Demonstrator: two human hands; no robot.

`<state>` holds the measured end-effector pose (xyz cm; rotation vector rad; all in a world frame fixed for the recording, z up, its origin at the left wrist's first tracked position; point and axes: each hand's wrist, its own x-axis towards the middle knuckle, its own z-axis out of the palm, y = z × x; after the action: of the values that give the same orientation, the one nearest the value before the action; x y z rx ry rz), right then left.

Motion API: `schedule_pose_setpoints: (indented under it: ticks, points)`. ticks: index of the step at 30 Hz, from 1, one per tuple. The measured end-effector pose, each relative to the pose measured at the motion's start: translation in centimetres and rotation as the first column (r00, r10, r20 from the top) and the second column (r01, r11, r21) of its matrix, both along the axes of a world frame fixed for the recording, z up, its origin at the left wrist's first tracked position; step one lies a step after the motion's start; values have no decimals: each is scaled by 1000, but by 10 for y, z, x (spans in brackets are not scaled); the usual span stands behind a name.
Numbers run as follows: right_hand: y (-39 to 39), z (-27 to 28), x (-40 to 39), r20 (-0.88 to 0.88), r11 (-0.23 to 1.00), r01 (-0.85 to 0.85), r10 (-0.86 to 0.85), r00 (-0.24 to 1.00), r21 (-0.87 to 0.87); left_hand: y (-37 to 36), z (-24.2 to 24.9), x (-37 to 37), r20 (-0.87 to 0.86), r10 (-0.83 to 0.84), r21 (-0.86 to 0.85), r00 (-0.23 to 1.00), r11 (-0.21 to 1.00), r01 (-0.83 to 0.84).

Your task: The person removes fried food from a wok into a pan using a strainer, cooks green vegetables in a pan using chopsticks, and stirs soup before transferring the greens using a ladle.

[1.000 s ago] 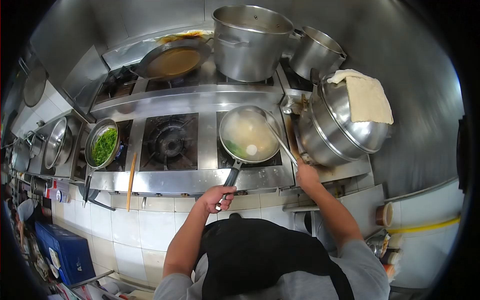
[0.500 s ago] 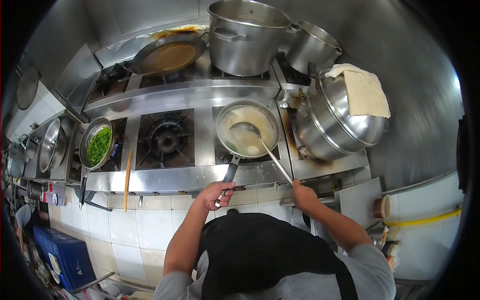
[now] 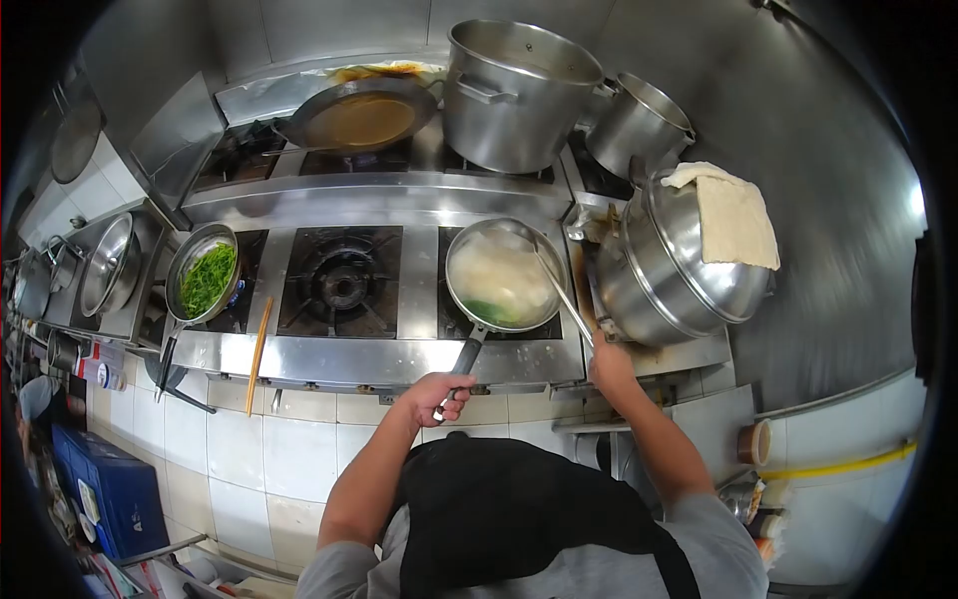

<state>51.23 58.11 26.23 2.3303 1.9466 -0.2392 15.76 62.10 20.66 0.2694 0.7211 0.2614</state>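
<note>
A pan (image 3: 556, 321) of pale, cloudy liquid sits on the right front burner, with something green near its lower edge. My left hand (image 3: 440, 398) is closed round the end of the pan's black handle (image 3: 467, 355). In my right hand (image 3: 611, 363) is the metal shaft of a ladle (image 3: 569, 302), which slants up into the pan at its upper right; its bowl is hard to make out in the liquid. On the left front burner stands another pan (image 3: 236, 262) holding green vegetables (image 3: 208, 281).
Chopsticks (image 3: 259, 357) lie across the stove's front edge. Behind are a wok (image 3: 360, 122) with brown liquid, a large pot (image 3: 517, 110) and a smaller pot (image 3: 639, 125). A steamer (image 3: 659, 265) with a cloth (image 3: 735, 222) stands right. Metal bowls (image 3: 112, 265) stand left.
The ladle has moved from the pan's middle to its upper right, and its bowl no longer shows clearly. Green has appeared in the liquid. The whole view has shifted slightly.
</note>
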Motion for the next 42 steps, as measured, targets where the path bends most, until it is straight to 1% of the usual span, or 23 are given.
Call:
schedule_pose_setpoints:
  ticks: [2,5,7,11,13,17,19,20,22,23,25,26,28,29,31,35,37,38,40,41,42]
  points:
    - [11,-10,5,17,1000,-5,5,1000,2,0,1,0,3,3,0,1000,1000,-3]
    - [15,-20,4,17,999,-4,4,1000,-40,1,-1,-2,6,1,-6,1000,1000,-1]
    - [5,-25,-1,-31,997,-47,45,998,-59,2,-3,-1,6,-7,-17,1000,1000,7]
    - [-18,-27,-17,-74,990,-8,-3,997,-143,4,0,0,20,-9,-16,1000,1000,9]
    - [-33,-19,-26,-157,978,-36,4,988,-203,5,3,-1,18,-8,-10,1000,1000,8]
    - [-65,-9,-42,-187,982,-28,-8,982,-187,4,3,0,5,-11,-2,1000,1000,11]
    - [-73,-4,-43,-214,978,-73,31,976,-195,4,4,0,-8,-23,19,1000,1000,23]
    - [-74,1,-43,-217,981,-64,22,976,-186,3,4,0,-19,-17,30,1000,999,18]
    - [-77,8,-37,-159,981,-37,6,987,-193,3,5,1,-39,-13,39,999,999,15]
    - [-77,8,-31,-160,982,-30,0,987,-188,3,4,1,-41,-20,43,999,999,22]
    - [-72,5,-14,-89,987,-43,29,996,-154,3,0,0,-19,-15,38,1000,999,15]
    - [-67,2,-5,-89,988,-38,25,996,-153,2,-3,0,-15,-17,42,1000,999,17]
    - [-52,-3,9,-52,998,-63,64,997,30,3,-9,-1,-11,-26,44,1000,999,27]
    - [-41,-2,12,-53,998,-58,60,997,30,3,-9,-1,-6,-32,42,999,999,33]
    - [-18,-1,19,31,1000,5,-6,999,26,3,-8,-1,-10,-33,36,999,999,33]
    - [5,0,30,51,998,-45,43,998,33,3,-3,0,-15,-21,34,1000,999,22]
    - [8,1,27,39,999,14,-13,999,-32,3,-5,-1,-15,-24,41,1000,999,25]
    - [5,3,23,38,999,13,-12,999,-34,3,-6,-1,-16,-32,48,999,998,33]
    - [-9,5,15,-64,995,25,-32,997,-96,3,-8,-1,-10,-27,45,1000,999,27]
    - [-18,0,10,-67,995,28,-35,997,-101,3,-9,-1,-5,-25,43,1000,999,25]
    - [-28,-6,6,-132,991,59,-75,988,-121,4,-9,-1,-8,-27,40,1000,999,28]
